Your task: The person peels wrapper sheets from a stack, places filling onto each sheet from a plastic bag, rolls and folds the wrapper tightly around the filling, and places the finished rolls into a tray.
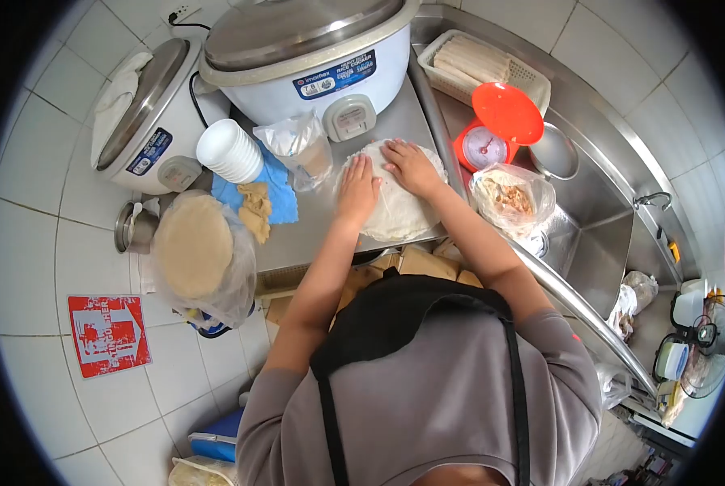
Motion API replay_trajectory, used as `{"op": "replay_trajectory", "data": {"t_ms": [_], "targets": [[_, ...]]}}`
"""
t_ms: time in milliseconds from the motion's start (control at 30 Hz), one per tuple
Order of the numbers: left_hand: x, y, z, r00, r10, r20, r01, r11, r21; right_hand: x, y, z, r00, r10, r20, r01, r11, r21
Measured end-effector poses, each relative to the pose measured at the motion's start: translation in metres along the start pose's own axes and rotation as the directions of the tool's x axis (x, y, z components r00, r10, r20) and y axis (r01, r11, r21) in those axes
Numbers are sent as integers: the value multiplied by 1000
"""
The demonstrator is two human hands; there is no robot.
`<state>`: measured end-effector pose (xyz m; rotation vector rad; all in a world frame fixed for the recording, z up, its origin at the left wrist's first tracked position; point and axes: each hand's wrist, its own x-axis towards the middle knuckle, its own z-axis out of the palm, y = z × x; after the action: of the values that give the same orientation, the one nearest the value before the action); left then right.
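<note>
On the steel counter in front of me lies a stack of thin, round white wrappers (403, 212), wide and flat. My left hand (360, 193) rests on its left side, palm down with the fingers stretched out. Beside it, my right hand (409, 166) lies flat on the upper middle of the wrappers. Neither hand holds anything. Just beyond the left hand stands a clear plastic bag (297, 150) with tan contents at its bottom. To the right of the wrappers, an opened plastic bag (510, 198) shows a reddish, chunky filling.
Two large rice cookers (338, 57) stand at the back. At left are stacked white cups (231, 152), a blue cloth (280, 190) and bagged tan round sheets (192, 247). An orange scale (485, 147), a basket of pale rolls (471, 58) and the sink (589, 255) are at right.
</note>
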<state>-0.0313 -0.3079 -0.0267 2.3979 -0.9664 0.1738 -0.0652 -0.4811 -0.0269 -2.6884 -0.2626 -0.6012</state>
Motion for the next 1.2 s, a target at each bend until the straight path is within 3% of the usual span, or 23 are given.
{"op": "replay_trajectory", "data": {"t_ms": [200, 467, 567, 667, 733, 767, 833, 933, 967, 1067, 1100, 1167, 1200], "targets": [[-18, -3, 3, 999, -24, -36, 29, 991, 134, -6, 1, 0, 985, 154, 81, -139, 976, -165], [-23, 1, 1, 987, -158, -25, 160, 970, 182, -5, -1, -3, 972, 210, 109, -190, 967, -170], [-22, -2, 0, 987, -142, -70, 150, 982, 117, -6, -7, -14, 974, 213, 78, -202, 971, -125], [-27, -14, -9, 972, -20, -235, -21, 985, -170, -19, -19, -28, 986, 166, 33, -162, 982, -99], [-36, -5, -24, 973, 31, -229, -62, 990, -129, -27, -19, -31, 980, 173, -93, -173, 985, 10], [-47, 4, -31, 974, 51, -221, -77, 991, -112, -29, -17, -34, 981, 185, -52, -181, 981, 71], [-69, 25, -47, 990, 114, -81, -124, 982, -140, -37, -17, -41, 978, 206, 37, -209, 959, 193], [-76, 25, -52, 976, 200, 84, -186, 971, -148, -50, -33, -53, 989, -1, 145, -58, 913, 403], [-77, 24, -52, 966, 221, 134, -201, 968, -148, -59, -41, -50, 990, -10, 142, -38, 942, 335], [-62, 38, -50, 989, -28, 143, 79, 927, -366, -65, -62, -42, 996, 5, 90, -19, 988, 155], [-58, 47, -50, 993, -31, 110, 81, 874, -479, -62, -60, -44, 989, 40, 143, -67, 980, 186], [-51, 62, -58, 997, -68, 28, 69, 739, -670, -59, -47, -47, 991, 129, -32, -100, 878, 468], [-49, 68, -70, 998, -58, -35, 20, 745, -667, -58, -55, -70, 940, 310, -144, -225, 878, 423]]}}
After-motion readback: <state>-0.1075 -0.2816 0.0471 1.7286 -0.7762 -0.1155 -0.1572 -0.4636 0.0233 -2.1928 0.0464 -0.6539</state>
